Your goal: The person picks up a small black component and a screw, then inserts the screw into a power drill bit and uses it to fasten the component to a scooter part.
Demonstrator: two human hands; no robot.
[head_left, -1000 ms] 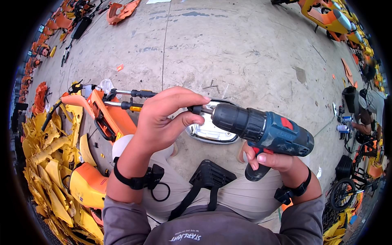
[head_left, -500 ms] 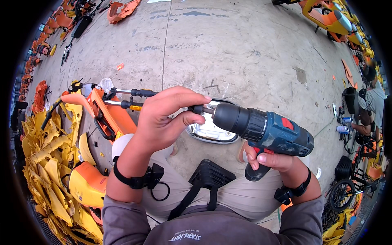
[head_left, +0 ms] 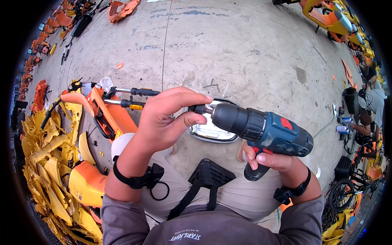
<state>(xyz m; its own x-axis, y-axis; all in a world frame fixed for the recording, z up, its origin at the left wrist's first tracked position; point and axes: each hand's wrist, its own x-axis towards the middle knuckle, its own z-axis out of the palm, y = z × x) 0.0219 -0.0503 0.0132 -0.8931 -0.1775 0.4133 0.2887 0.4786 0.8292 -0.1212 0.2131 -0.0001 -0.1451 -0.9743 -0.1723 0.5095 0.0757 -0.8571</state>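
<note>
In my right hand [head_left: 269,160] is a blue and black cordless drill [head_left: 281,132], its chuck pointing left. My fingers wrap its handle, near the red trigger. My left hand [head_left: 167,116] pinches a small black cylindrical piece [head_left: 197,109] between thumb and fingers. The metal bit [head_left: 208,110] in the chuck meets that piece; how far it goes in I cannot tell. Below the chuck, on the floor between my feet, lies an oval white and silver part [head_left: 216,134] with a dark rim, partly hidden by my hand and the drill.
To my left stand an orange scooter frame with fork tubes [head_left: 110,112] and a heap of broken yellow panels [head_left: 49,163]. A black slotted piece with straps [head_left: 212,175] rests between my thighs. At far right a person [head_left: 369,98] sits near bike parts [head_left: 343,195].
Almost nothing differs. Both hands and the drill hold nearly the same place, with only a very slight shift.
</note>
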